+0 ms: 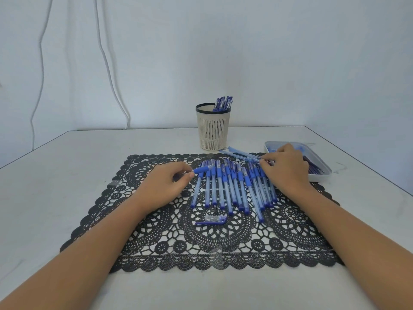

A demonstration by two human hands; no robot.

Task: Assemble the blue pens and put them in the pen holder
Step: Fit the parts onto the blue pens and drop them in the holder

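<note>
Forearms low in frame, reaching over black lace mat (156,242) on white table (67,164) toward row of blue pens (232,189).
Left hand (165,182), mid-left, pinching blue grip piece (202,170) between thumb and curled fingers; loose cap (212,220) lower centre; pen holder (213,130) above centre, finished pens (222,104) inside; right hand (283,168) curled, pinching end of slanted barrels (242,153); tray (319,176) far right. Print on pens too small to read.

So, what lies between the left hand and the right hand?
A row of blue pens, side by side on the black mat, fills the stretch in the head view; the left hand pinches one blue pen part.
</note>
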